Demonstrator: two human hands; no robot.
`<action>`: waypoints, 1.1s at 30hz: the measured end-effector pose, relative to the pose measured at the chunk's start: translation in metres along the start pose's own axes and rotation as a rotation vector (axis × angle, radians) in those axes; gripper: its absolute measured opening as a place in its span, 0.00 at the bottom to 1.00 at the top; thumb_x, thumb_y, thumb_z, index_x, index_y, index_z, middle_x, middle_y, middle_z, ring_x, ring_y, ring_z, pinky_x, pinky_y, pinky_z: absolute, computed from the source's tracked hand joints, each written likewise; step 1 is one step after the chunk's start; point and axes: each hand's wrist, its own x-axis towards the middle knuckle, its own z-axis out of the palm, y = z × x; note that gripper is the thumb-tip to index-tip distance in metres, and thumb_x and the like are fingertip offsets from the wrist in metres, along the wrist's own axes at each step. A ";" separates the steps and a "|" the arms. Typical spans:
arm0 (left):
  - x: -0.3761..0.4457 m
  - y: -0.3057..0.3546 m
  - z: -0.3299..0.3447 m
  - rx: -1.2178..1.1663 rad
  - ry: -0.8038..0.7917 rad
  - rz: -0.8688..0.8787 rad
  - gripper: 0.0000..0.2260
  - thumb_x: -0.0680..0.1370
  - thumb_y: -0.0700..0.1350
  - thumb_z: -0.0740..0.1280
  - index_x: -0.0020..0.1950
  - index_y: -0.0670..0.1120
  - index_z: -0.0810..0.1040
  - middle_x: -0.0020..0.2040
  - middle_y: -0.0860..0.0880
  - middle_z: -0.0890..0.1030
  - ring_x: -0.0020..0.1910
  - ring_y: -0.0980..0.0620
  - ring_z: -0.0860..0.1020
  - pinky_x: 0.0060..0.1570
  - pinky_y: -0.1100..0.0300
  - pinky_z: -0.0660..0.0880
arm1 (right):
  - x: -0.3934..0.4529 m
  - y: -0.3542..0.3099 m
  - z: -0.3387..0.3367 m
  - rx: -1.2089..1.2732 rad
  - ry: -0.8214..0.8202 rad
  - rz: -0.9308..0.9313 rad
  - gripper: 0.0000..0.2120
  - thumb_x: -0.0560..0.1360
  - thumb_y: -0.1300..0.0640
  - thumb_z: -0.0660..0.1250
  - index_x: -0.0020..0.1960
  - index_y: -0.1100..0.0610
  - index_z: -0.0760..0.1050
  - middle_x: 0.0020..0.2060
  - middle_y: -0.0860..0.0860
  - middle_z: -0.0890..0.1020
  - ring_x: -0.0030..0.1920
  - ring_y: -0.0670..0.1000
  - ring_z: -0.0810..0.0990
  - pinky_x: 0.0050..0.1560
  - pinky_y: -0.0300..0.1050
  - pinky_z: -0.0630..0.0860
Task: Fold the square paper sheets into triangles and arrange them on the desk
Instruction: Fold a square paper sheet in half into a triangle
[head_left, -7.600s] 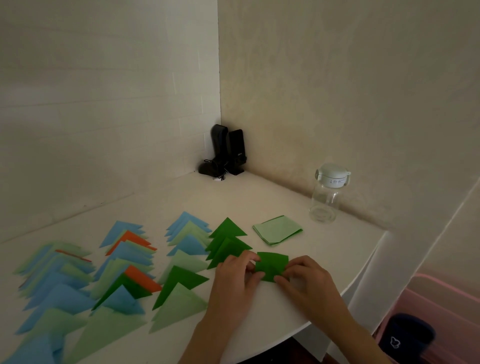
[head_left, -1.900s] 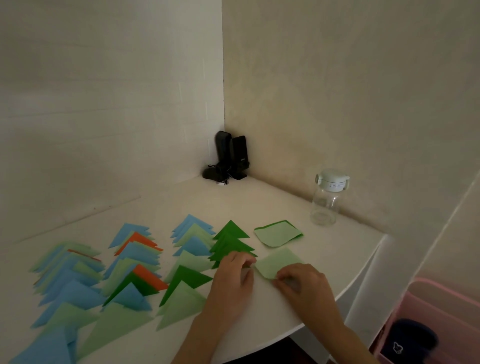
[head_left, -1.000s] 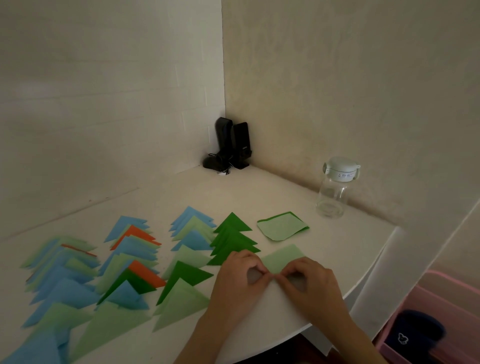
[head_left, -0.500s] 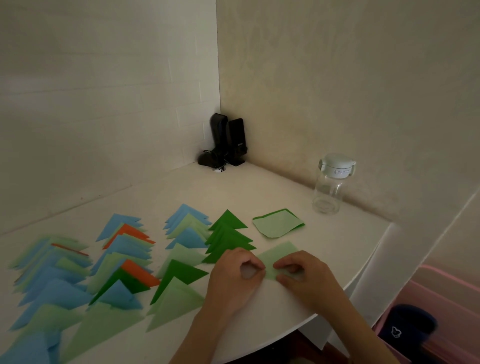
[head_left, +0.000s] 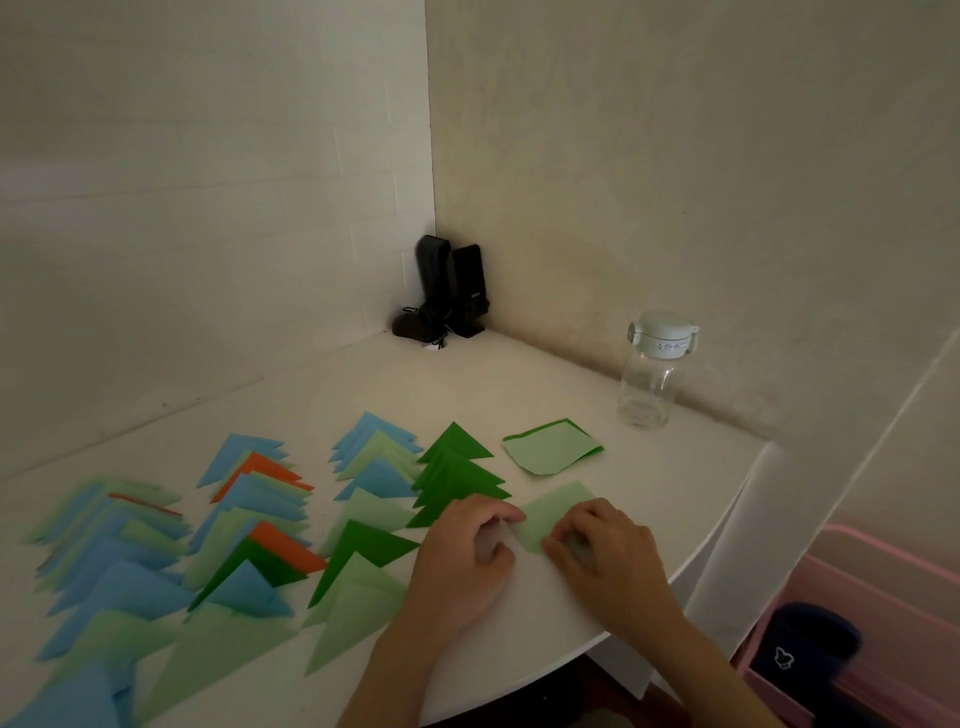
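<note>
Low and right of centre in the frame, both hands work one light green sheet (head_left: 558, 512) lying on the white worktop (head_left: 467, 384). The left hand (head_left: 467, 553) has its fingers curled, fingertips down on the sheet's left edge; the right hand (head_left: 605, 548) is curled the same way, pinching the sheet's lower right part. The far corner of the sheet shows beyond the knuckles — the rest is hidden under the hands.

Just above them lies a small stack of unfolded squares (head_left: 551, 447), light green on top with dark green showing at its edges. Left of it a column of dark green triangles (head_left: 457, 475) overlaps point-up, its lower end beside the left hand. Further left, across the lower left of the frame, run more columns of folded triangles (head_left: 244, 519) in blue, light green, dark green and orange.

A clear bottle (head_left: 652, 374) with a pale lid stands at the right wall. Black speakers (head_left: 452, 291) sit in the far corner. A pink bin (head_left: 883, 571) shows at lower right.
</note>
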 end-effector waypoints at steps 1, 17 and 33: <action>-0.001 0.002 -0.001 -0.006 -0.002 0.014 0.18 0.68 0.37 0.67 0.51 0.57 0.78 0.51 0.62 0.77 0.54 0.59 0.74 0.52 0.71 0.68 | -0.001 0.002 0.001 -0.025 -0.015 -0.026 0.17 0.69 0.36 0.51 0.41 0.46 0.72 0.44 0.40 0.71 0.42 0.43 0.71 0.44 0.45 0.65; 0.001 -0.002 0.006 0.170 0.002 0.131 0.04 0.71 0.46 0.71 0.43 0.55 0.81 0.46 0.64 0.79 0.50 0.63 0.71 0.51 0.70 0.67 | 0.002 0.014 -0.018 0.277 -0.096 -0.214 0.04 0.71 0.45 0.64 0.46 0.43 0.73 0.48 0.38 0.78 0.51 0.39 0.77 0.53 0.45 0.74; 0.005 -0.007 0.011 0.219 0.002 0.057 0.17 0.70 0.62 0.63 0.42 0.49 0.77 0.43 0.58 0.75 0.47 0.59 0.69 0.48 0.63 0.69 | -0.002 0.010 0.005 0.139 0.171 -0.083 0.16 0.68 0.39 0.64 0.33 0.50 0.77 0.43 0.38 0.76 0.41 0.38 0.77 0.44 0.50 0.77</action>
